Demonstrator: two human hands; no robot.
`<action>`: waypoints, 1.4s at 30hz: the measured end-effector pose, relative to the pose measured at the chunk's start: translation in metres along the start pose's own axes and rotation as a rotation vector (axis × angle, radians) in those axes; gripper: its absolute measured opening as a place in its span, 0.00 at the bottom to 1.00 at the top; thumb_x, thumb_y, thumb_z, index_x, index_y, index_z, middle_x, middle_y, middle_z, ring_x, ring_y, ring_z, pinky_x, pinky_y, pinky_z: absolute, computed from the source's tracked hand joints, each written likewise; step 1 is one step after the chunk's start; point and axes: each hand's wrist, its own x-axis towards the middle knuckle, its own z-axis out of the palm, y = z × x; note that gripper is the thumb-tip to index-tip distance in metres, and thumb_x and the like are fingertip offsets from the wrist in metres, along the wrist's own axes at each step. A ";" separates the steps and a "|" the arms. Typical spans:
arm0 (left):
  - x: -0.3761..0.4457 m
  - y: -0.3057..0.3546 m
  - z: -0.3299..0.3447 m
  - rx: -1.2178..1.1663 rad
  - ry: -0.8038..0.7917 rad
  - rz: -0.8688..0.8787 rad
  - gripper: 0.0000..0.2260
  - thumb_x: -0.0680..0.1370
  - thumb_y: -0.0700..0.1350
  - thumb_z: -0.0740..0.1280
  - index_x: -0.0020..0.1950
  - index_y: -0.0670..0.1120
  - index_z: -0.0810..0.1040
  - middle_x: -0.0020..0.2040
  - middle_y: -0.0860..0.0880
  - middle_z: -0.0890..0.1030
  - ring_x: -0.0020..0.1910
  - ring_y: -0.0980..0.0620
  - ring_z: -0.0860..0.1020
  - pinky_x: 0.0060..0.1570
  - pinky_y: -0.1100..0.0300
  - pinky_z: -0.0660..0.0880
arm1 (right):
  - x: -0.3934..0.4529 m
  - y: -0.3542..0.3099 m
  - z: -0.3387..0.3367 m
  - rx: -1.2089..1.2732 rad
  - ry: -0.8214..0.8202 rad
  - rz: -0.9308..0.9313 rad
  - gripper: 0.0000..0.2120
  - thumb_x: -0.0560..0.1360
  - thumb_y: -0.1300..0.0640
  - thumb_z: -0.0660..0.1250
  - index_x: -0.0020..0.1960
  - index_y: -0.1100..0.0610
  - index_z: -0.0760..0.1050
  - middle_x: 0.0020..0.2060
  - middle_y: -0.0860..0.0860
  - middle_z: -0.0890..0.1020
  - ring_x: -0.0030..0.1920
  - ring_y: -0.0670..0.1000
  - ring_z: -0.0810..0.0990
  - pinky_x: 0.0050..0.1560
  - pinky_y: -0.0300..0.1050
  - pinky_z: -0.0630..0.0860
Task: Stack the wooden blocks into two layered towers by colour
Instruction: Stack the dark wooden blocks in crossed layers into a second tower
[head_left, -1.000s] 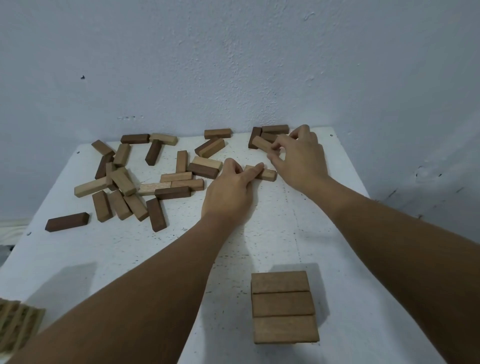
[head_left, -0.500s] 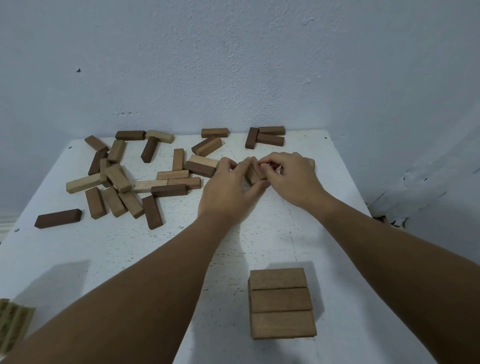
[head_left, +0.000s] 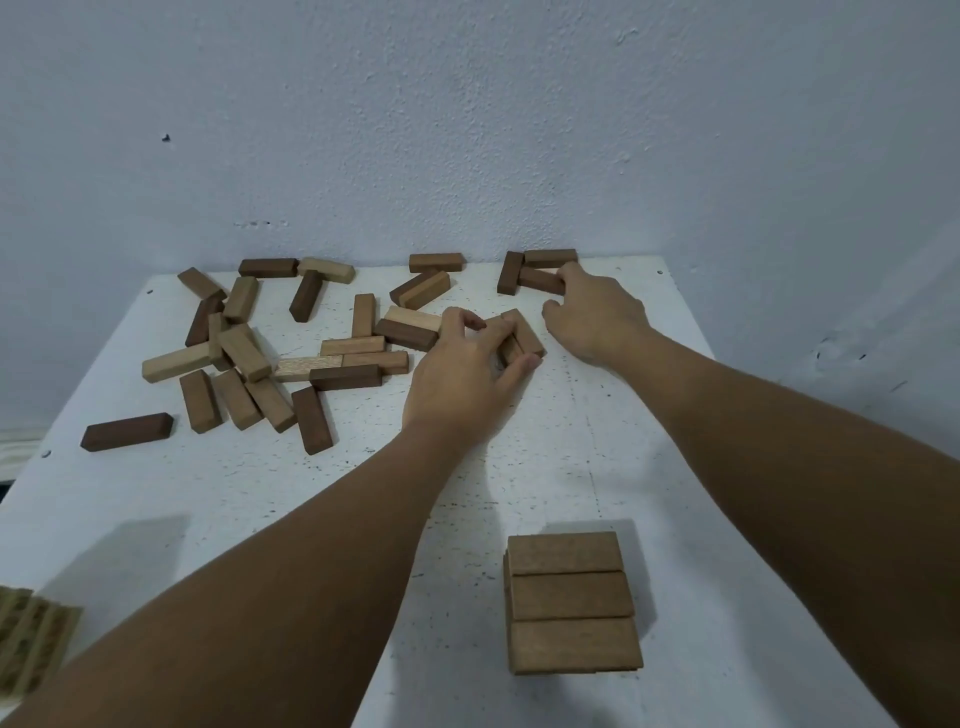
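- Head view: the person's left hand (head_left: 467, 374) is curling its fingers and thumb round a pair of mid-brown rectangular wooden blocks (head_left: 522, 338), which are lying side by side on the white speckled table top (head_left: 571, 457), a little beyond the middle.
- The right hand (head_left: 597, 317) is reaching toward the far right corner, its fingertips touching a dark brown wooden block (head_left: 540, 280); the fingers are lying loosely spread, not clasped about anything that I can see.
- That dark block is sitting in a small cluster of three brown blocks (head_left: 537, 270) close to the pale blue-grey plastered wall (head_left: 467, 130).
- A scattered heap of loose light and dark wooden blocks (head_left: 270, 353) is lying across the far left half of the table, some overlapping one another.
- One long dark brown block (head_left: 127, 431) is lying by itself near the left edge, apart from the heap.
- A low mid-brown tower with three blocks across its top layer (head_left: 571, 603) is standing near the front, between the two forearms.
- A pale wooden stack (head_left: 31, 639) is showing only partly at the bottom left corner, cut off by the frame.
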 end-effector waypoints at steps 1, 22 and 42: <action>0.000 -0.001 0.000 0.009 0.003 0.006 0.24 0.80 0.64 0.66 0.74 0.58 0.74 0.73 0.50 0.66 0.59 0.47 0.79 0.54 0.55 0.75 | -0.004 0.002 0.002 0.015 0.047 -0.018 0.14 0.82 0.50 0.59 0.65 0.54 0.70 0.55 0.54 0.81 0.53 0.57 0.77 0.59 0.56 0.74; 0.005 -0.004 -0.008 -0.198 -0.076 -0.056 0.24 0.70 0.66 0.76 0.62 0.57 0.81 0.51 0.60 0.83 0.49 0.60 0.78 0.44 0.60 0.73 | -0.052 0.007 0.008 0.393 -0.018 0.004 0.15 0.83 0.46 0.65 0.68 0.40 0.78 0.49 0.42 0.80 0.55 0.48 0.77 0.70 0.56 0.69; -0.064 0.014 -0.036 -0.223 -0.318 -0.081 0.23 0.62 0.60 0.84 0.52 0.55 0.83 0.52 0.59 0.83 0.51 0.53 0.80 0.50 0.56 0.77 | -0.149 0.032 0.010 0.439 -0.093 0.051 0.11 0.78 0.41 0.71 0.57 0.41 0.76 0.45 0.42 0.82 0.51 0.46 0.80 0.64 0.56 0.66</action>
